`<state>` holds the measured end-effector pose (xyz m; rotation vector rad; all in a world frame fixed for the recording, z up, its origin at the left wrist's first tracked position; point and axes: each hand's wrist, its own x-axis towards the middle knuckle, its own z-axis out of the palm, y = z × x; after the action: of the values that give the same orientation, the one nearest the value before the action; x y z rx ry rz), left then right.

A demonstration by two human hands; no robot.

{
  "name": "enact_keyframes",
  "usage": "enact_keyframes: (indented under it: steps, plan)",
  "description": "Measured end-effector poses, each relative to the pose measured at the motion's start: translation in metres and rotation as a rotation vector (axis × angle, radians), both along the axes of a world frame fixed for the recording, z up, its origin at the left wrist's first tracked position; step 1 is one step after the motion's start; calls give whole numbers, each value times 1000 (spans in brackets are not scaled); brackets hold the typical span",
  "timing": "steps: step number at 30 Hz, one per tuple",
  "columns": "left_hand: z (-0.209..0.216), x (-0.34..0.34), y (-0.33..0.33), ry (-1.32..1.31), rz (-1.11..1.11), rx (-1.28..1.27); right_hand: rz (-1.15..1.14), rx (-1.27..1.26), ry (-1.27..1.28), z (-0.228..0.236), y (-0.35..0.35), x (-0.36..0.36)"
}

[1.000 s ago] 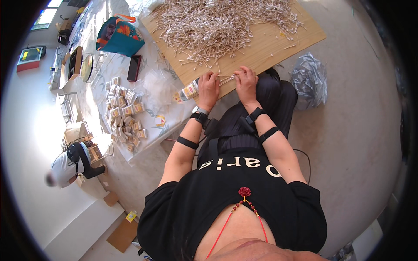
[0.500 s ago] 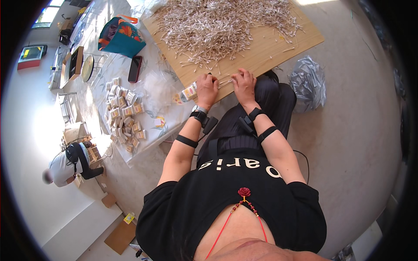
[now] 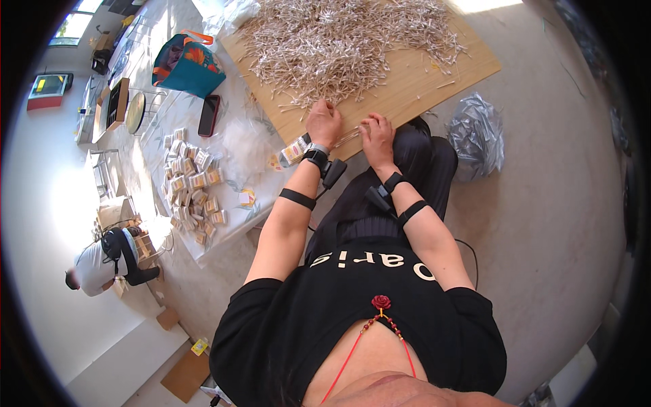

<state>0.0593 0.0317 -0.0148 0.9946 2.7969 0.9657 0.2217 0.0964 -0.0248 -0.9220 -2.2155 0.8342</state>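
A big heap of loose cotton swabs covers the far part of the wooden board. At the heap's near edge is my left hand, its fingers curled together; anything between them is hidden. Close to the board's near edge, my right hand has bent fingers at the ends of a few cotton swabs and seems to grip them. A clear pack of cotton swabs lies beside my left wrist, partly covered by it.
Left of the board, a covered table bears many small swab packs, clear plastic bags, a phone and a teal bag. A silvery plastic bag stands right of my legs. Another person bends at far left.
My left hand has moved forward from the swab pack to the heap's edge, uncovering more of the pack. My right hand has shifted slightly back and left.
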Motion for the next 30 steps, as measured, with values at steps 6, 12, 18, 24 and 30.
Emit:
enact_keyframes:
  steps: [6, 12, 18, 24, 30]
  plan:
    - [3, -1, -16, -93, 16, -7, -10, 1, 5, -2, 3, -1]
    - [15, 1, -37, -45, -79, 63, -17, 11, -12, 0, 1, -2]
    - [28, 12, -41, 58, -364, 32, -31, -3, -13, 2, 1, -2]
    - [22, 11, -42, 57, -396, -5, -24, -5, -10, 1, 1, -3]
    - [22, 10, -43, 42, -417, -36, -29, -2, -12, 0, 2, -3]
